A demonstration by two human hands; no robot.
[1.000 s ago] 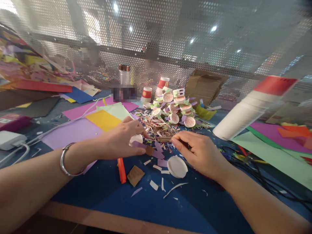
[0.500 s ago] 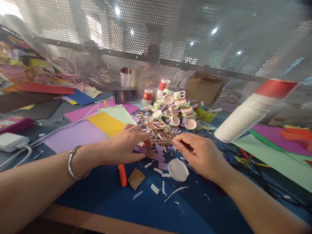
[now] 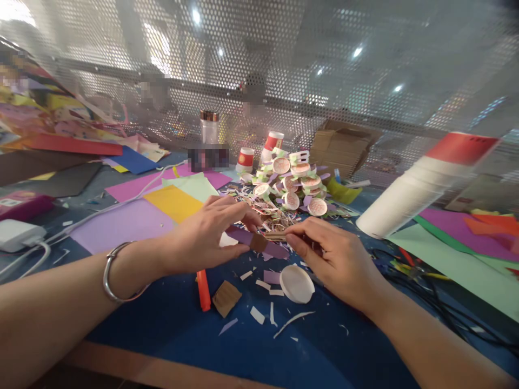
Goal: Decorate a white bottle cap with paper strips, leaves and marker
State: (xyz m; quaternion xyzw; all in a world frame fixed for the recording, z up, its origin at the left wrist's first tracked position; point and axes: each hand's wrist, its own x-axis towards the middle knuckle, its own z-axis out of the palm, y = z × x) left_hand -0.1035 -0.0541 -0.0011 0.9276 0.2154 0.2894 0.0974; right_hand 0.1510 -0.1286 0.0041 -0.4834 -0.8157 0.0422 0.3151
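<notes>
My left hand [image 3: 217,235] is closed around a purple paper strip [image 3: 278,250] with a small brown cardboard piece [image 3: 258,242] across it, the strip just above the table. My right hand [image 3: 328,251] pinches a thin brown cardboard strip [image 3: 275,236] between thumb and forefinger, its end pointing toward the left hand. Below them on the blue table lie a white paper disc [image 3: 297,284], a square of brown cardboard [image 3: 227,298] and an orange-red tool [image 3: 203,290], its upper part hidden by the left hand. Paper scraps [image 3: 258,314] lie around these.
Behind my hands stands a pile of decorated paper discs [image 3: 291,183] amid shredded paper. A tilted stack of paper cups [image 3: 421,186] leans at right, near black cables [image 3: 430,292]. Coloured sheets [image 3: 117,224] and a white charger [image 3: 22,236] are at left.
My left hand has moved slightly up and right, raising the purple strip with its cardboard piece toward the right hand. The right hand still pinches the cardboard strip, almost unmoved.
</notes>
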